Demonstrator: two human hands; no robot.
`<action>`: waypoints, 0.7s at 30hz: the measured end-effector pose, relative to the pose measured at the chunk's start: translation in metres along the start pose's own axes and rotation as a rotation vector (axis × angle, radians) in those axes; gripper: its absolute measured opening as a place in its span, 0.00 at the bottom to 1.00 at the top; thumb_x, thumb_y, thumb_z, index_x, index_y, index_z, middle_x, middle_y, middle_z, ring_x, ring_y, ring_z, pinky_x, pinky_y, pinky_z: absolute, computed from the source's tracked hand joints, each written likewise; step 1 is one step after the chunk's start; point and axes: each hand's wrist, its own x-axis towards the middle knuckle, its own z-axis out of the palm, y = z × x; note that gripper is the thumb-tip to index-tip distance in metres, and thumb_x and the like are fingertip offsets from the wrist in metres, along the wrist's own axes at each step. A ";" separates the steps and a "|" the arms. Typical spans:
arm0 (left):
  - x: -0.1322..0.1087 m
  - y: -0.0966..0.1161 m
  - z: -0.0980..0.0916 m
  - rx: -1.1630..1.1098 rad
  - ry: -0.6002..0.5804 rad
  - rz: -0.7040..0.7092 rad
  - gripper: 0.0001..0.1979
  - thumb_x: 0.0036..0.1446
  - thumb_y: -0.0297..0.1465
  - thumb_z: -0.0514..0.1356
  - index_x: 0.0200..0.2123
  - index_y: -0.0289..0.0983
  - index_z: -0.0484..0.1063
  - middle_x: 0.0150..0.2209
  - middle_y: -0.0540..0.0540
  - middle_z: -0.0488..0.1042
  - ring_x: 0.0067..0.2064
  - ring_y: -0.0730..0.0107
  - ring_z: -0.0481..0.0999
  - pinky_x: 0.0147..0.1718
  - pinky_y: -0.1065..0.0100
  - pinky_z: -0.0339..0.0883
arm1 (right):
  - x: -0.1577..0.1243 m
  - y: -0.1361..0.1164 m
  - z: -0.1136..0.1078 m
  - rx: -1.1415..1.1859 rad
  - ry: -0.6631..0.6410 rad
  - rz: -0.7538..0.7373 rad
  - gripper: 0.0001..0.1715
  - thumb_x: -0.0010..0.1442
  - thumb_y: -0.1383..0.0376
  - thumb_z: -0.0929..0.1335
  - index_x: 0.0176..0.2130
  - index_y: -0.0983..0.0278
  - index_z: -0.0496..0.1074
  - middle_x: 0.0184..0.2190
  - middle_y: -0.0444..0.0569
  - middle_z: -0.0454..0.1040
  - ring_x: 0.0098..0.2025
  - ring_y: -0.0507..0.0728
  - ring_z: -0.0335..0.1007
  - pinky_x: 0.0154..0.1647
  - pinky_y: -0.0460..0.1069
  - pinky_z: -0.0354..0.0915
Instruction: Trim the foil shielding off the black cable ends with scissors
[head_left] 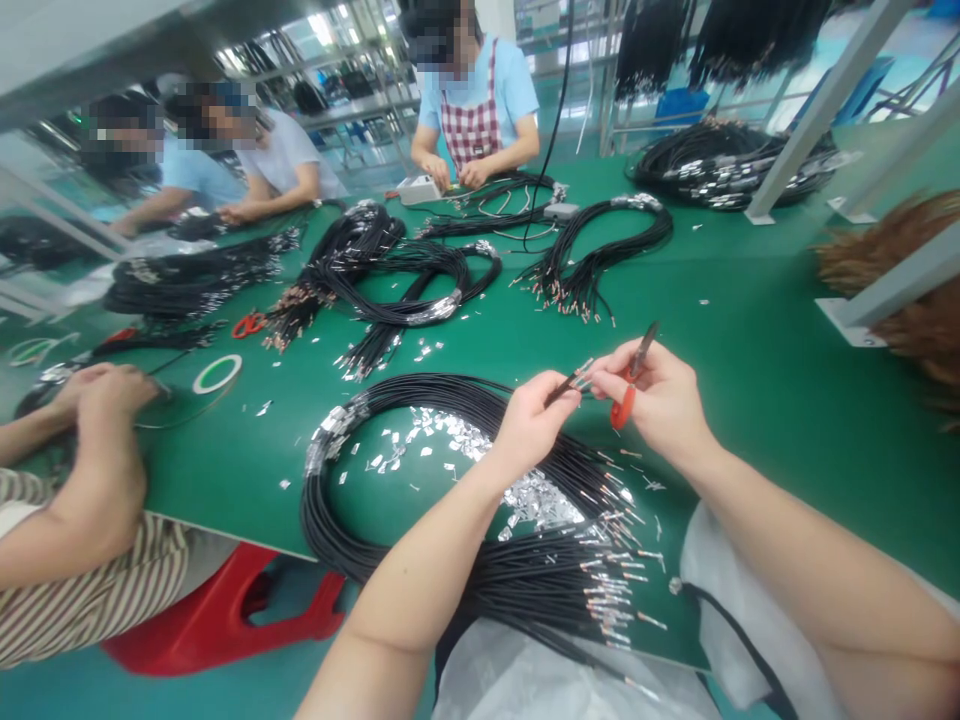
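Note:
Above a bundle of black cables (322, 510), my left hand (534, 418) pinches one black cable (560, 390) near its end. My right hand (667, 395) keeps a pair of scissors with red-orange handles (622, 409) in its palm, blades pointing up and away. Its thumb and fingertips meet at the stripped, silvery end of that same cable. The bundle curves round on the green table, and its cable ends with bare copper and silver tips (611, 600) lie under my arms. Silver foil scraps (536, 500) are scattered inside the curve.
More black cable bundles (442, 305) lie across the green table (750, 400). A roll of tape (217, 374) and red scissors (248, 325) are to the left. Metal posts (907, 270) stand at right. A co-worker's hands (112, 385) work at left; several people sit opposite and beyond.

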 end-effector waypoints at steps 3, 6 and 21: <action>-0.001 0.001 0.000 -0.024 -0.027 0.007 0.09 0.54 0.33 0.55 0.26 0.35 0.67 0.25 0.52 0.64 0.29 0.75 0.61 0.30 0.71 0.54 | -0.001 0.000 0.003 0.017 -0.024 -0.026 0.13 0.48 0.68 0.72 0.25 0.62 0.61 0.25 0.42 0.73 0.26 0.50 0.69 0.28 0.47 0.67; 0.001 0.002 -0.002 -0.167 -0.098 -0.079 0.11 0.53 0.36 0.57 0.25 0.35 0.67 0.22 0.53 0.62 0.25 0.77 0.58 0.25 0.72 0.51 | -0.003 -0.002 0.005 0.001 -0.053 -0.065 0.15 0.49 0.66 0.71 0.24 0.62 0.60 0.25 0.43 0.73 0.28 0.51 0.69 0.30 0.48 0.68; 0.004 0.008 -0.006 -0.440 -0.012 -0.158 0.13 0.49 0.38 0.62 0.24 0.33 0.67 0.15 0.56 0.55 0.17 0.83 0.51 0.18 0.73 0.41 | 0.005 0.004 -0.005 -0.170 -0.121 0.049 0.18 0.48 0.56 0.72 0.25 0.62 0.60 0.18 0.39 0.66 0.19 0.49 0.62 0.21 0.46 0.61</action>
